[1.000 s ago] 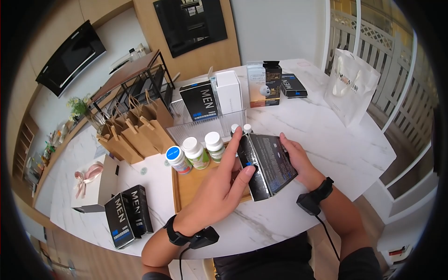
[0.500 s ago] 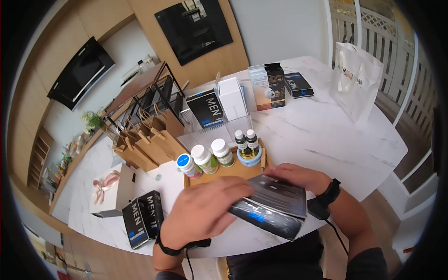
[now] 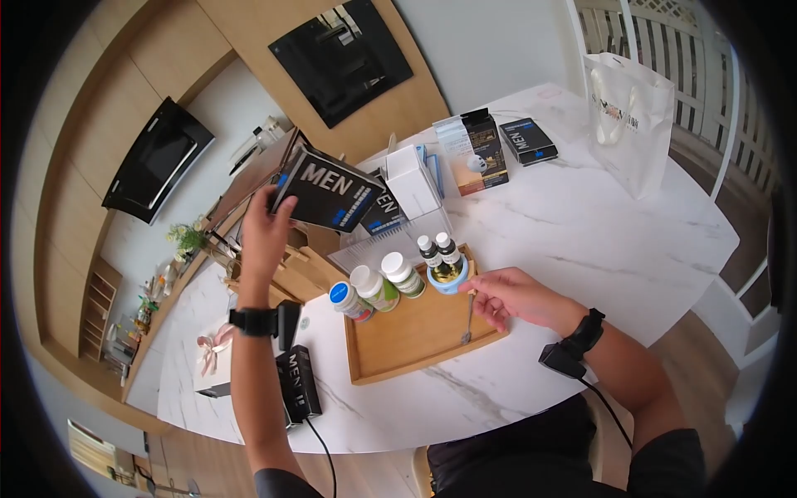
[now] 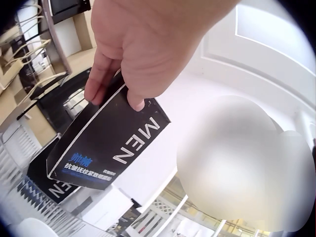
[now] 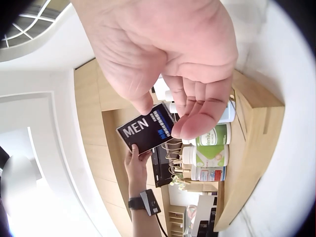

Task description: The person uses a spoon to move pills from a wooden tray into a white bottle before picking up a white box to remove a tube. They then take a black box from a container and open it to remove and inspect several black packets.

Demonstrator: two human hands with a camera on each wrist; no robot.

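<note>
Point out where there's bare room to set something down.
The widest patch is tabletop between the right hand and the white bag. The tray is bare in its middle, in front of the larger bottles. Behind them it is crowded: the clear holder and paper bags stand close together.

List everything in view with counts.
Table: one, white, underneath
Tray: one, tan, on table
Pill bottles: three, white, tray's far left
Bowl: one, light blue, tray's far right
Small bottles: two, dark, white-capped, at bowl
Utensil: one, grey, tray's right
Rack: one, clear, behind tray
White box: one, in rack
MEN boxes: at least four, black; one held, others in rack, table's far side and left
Tall cartons: count unclear, mixed colours, far side
Paper bags: count unclear, brown, left of rack
Gift box: one, white, table's left
Shopping bag: one, white, table's right
Wall screens: two, black, background
Wrist cameras: two, black
Left hand: gripping MEN box
Right hand: empty, tray's right
</note>
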